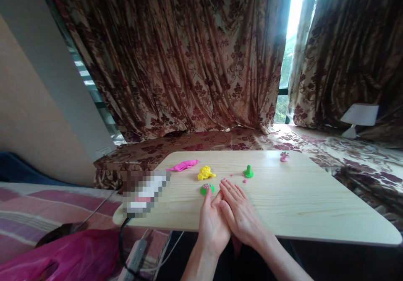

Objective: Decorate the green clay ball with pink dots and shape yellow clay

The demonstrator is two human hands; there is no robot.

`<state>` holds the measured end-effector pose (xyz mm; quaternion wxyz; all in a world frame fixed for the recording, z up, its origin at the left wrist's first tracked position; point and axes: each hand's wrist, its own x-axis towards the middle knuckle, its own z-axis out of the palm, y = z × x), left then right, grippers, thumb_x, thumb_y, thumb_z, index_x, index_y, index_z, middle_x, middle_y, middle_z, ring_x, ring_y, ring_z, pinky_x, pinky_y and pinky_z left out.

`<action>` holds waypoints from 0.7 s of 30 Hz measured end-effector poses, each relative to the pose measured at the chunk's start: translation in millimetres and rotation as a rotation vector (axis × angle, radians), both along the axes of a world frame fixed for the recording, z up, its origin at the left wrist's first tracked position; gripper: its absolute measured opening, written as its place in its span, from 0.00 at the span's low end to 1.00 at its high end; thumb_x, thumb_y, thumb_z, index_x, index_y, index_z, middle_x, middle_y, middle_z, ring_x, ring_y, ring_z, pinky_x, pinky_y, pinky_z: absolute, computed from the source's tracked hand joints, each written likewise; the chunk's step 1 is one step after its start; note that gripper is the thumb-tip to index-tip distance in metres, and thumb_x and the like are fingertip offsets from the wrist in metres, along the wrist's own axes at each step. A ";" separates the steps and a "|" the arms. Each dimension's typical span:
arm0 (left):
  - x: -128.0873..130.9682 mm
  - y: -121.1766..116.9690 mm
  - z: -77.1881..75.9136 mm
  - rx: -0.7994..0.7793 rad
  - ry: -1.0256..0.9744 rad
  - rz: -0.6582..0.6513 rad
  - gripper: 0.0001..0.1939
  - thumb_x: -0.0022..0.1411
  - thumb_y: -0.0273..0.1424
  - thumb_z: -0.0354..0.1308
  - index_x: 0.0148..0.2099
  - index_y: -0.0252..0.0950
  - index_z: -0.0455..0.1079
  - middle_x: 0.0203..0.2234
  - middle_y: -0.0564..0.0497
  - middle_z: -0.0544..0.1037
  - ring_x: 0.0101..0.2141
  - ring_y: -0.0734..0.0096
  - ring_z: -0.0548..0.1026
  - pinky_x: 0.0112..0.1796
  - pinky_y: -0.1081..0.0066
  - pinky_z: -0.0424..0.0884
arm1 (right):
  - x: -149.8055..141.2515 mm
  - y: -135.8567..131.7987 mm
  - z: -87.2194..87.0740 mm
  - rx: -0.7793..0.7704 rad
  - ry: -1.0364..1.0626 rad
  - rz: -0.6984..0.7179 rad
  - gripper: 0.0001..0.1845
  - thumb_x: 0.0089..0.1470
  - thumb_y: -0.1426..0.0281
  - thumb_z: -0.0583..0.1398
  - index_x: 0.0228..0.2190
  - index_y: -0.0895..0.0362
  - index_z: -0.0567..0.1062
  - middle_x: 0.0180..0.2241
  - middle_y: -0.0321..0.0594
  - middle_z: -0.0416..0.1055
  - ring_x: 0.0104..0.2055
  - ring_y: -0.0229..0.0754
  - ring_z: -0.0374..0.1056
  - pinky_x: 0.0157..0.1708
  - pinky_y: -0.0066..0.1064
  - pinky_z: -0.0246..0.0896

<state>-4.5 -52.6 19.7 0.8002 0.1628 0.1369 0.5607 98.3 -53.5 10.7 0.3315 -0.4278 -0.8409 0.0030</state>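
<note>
Step in hand looks like palm-rolling or pressing a small piece of modelling clay. Left hand (215, 222) is palm up, right hand (242, 214) laid across it palm down. Right fingers are straight and close together, not curled; left thumb stands clear, most of the left fingers covered. Whatever sits between the palms is hidden, so can't tell if they have hold of anything.

Closest workpiece: green disc (205, 187) dotted with pink, on the table (324, 205) just beyond the left thumb. Judgement: next move calls for light, even palm pressure, then lifting the right hand to check the piece without squashing it.

Other stock, all on the table: yellow lump (205, 172) beyond the disc, long pink piece (185, 165) far left of that, green piece with an upright knob (248, 172) to the right with a pink bit (245, 181) near it, small pink figure (284, 157) at the far right.

Writing: none readable. Device (146, 193) at the table's left is pixelated out; no legible mark on the power strip (137, 253).
</note>
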 end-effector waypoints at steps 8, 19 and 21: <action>-5.8 6.3 -6.0 0.003 0.010 0.068 0.26 0.63 0.41 0.43 0.58 0.33 0.58 0.55 0.40 0.62 0.56 0.61 0.59 0.56 0.59 0.53 | -2.3 -8.2 -4.5 0.033 -0.031 0.077 0.30 0.57 0.65 0.50 0.59 0.59 0.51 0.61 0.43 0.46 0.62 0.45 0.41 0.59 0.42 0.43; 1.0 10.1 0.7 0.008 0.029 0.016 0.25 0.61 0.43 0.44 0.53 0.32 0.63 0.50 0.40 0.68 0.51 0.60 0.66 0.53 0.60 0.59 | 5.4 -3.8 -13.1 -0.003 0.107 0.056 0.27 0.59 0.66 0.48 0.59 0.57 0.51 0.61 0.42 0.46 0.62 0.45 0.42 0.59 0.46 0.42; 7.9 12.8 1.3 -0.014 0.031 -0.037 0.23 0.61 0.42 0.45 0.49 0.30 0.65 0.46 0.39 0.71 0.48 0.60 0.69 0.51 0.63 0.62 | 11.6 8.4 -18.4 -0.074 0.293 0.028 0.24 0.60 0.65 0.45 0.57 0.56 0.55 0.59 0.43 0.51 0.61 0.44 0.45 0.58 0.46 0.44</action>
